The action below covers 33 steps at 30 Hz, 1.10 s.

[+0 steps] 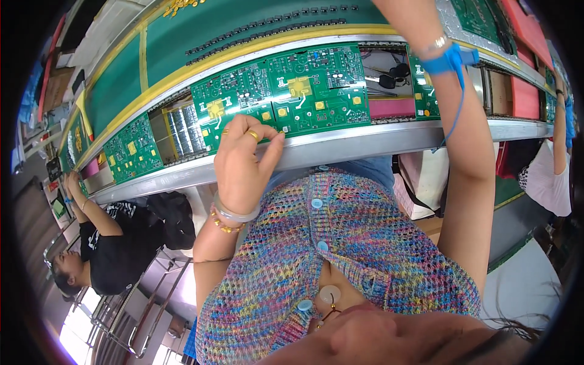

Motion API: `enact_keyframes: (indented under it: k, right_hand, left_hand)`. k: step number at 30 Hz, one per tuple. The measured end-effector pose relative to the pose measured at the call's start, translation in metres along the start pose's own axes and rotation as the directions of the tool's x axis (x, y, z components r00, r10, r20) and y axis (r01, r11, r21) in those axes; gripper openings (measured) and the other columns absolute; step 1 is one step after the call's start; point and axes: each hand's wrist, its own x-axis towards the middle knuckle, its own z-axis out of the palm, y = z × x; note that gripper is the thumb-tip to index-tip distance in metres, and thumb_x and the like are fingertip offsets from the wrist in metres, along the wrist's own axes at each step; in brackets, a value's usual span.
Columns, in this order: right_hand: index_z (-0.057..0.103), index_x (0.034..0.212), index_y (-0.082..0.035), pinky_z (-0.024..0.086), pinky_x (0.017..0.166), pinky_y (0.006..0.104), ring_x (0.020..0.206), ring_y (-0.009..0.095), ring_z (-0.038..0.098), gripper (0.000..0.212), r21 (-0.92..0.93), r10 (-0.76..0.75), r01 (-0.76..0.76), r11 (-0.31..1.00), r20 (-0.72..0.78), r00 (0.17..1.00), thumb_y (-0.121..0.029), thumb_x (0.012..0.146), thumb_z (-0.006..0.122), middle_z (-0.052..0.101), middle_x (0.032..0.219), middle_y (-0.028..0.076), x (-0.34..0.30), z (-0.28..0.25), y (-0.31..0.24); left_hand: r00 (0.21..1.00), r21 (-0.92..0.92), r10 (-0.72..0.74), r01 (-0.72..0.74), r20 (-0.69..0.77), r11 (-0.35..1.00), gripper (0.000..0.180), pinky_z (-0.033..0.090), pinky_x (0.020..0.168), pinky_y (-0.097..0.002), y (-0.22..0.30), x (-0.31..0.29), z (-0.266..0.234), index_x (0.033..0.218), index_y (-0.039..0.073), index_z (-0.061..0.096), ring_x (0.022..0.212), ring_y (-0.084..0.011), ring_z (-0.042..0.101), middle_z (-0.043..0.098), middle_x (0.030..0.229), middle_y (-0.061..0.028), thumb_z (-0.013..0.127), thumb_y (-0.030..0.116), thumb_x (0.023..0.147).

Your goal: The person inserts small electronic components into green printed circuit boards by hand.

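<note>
A green circuit board panel [319,79] lies across two metal rails in front of me, with small black, white and yellow parts on it. My left hand [240,161] is over the panel's near edge, thumb and fingertips pinched together. A tiny dark and yellow thing shows at the fingertips, too small to name. My right hand [406,18] reaches past the far rail and is cut off by the upper edge, so its fingers are hidden. A blue wrist strap [453,61] with a cord is round that wrist.
Rows of small black components [274,27] lie on the green mat [173,36] beyond the rail, near yellow parts [181,5]. Another board [131,149] sits on the line at left. A co-worker in black [115,243] works at left; another in white [550,164] at right.
</note>
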Motion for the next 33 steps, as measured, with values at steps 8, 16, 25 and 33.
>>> enact_keyframes:
  k: [8, 16, 25, 33]
  right_hand:
    - [0.062, 0.089, -0.010, 0.046, 0.058, 0.0351, 0.069, 0.026, 0.060, 0.008, 0.460, -0.076, 0.037, 0.887, 0.068, 0.995, -0.017, 0.085, 0.061, 0.062, 0.080, 0.007, -0.062, -0.034, -0.053]
    - [0.060, 0.088, -0.009, 0.046, 0.058, 0.0344, 0.068, 0.025, 0.059, 0.009, 0.470, -0.052, 0.009, 0.882, 0.078, 0.996, -0.016, 0.084, 0.062, 0.061, 0.077, 0.007, -0.067, -0.026, -0.048]
    - [0.060, 0.088, -0.009, 0.047, 0.059, 0.0339, 0.070, 0.026, 0.060, 0.009, 0.471, -0.036, 0.018, 0.882, 0.028, 0.999, -0.016, 0.084, 0.062, 0.061, 0.079, 0.007, -0.070, -0.017, -0.050]
    - [0.061, 0.084, -0.008, 0.049, 0.064, 0.0380, 0.077, 0.026, 0.061, 0.009, 0.483, -0.082, 0.078, 0.872, -0.014, 0.997, -0.016, 0.080, 0.064, 0.063, 0.080, 0.006, -0.072, -0.020, -0.046]
  left_hand:
    - [0.997, 0.043, -0.026, 0.029, -0.073, 0.999, 0.009, 0.043, 0.065, -0.0325, 0.000, -0.001, 0.017, 0.074, 0.005, 0.063, 0.074, -0.0238, 0.054, 0.054, 0.079, -0.0067, 0.072, 0.009, 0.074]
    - [0.991, 0.069, 0.008, 0.002, -0.135, 0.998, 0.010, 0.044, 0.063, -0.0324, 0.002, -0.004, 0.025, 0.073, 0.004, 0.061, 0.072, -0.0235, 0.054, 0.054, 0.077, -0.0074, 0.071, 0.006, 0.073]
    - [0.971, 0.053, -0.073, 0.087, -0.228, 0.995, 0.012, 0.044, 0.057, -0.0320, 0.005, -0.010, 0.036, 0.070, 0.004, 0.059, 0.064, -0.0224, 0.054, 0.054, 0.074, -0.0066, 0.070, 0.006, 0.073]
    - [0.998, 0.145, 0.035, -0.027, -0.053, 0.989, 0.013, 0.047, 0.059, -0.0332, 0.005, 0.004, 0.016, 0.074, 0.008, 0.064, 0.070, -0.0225, 0.059, 0.058, 0.076, -0.0051, 0.074, 0.015, 0.073]
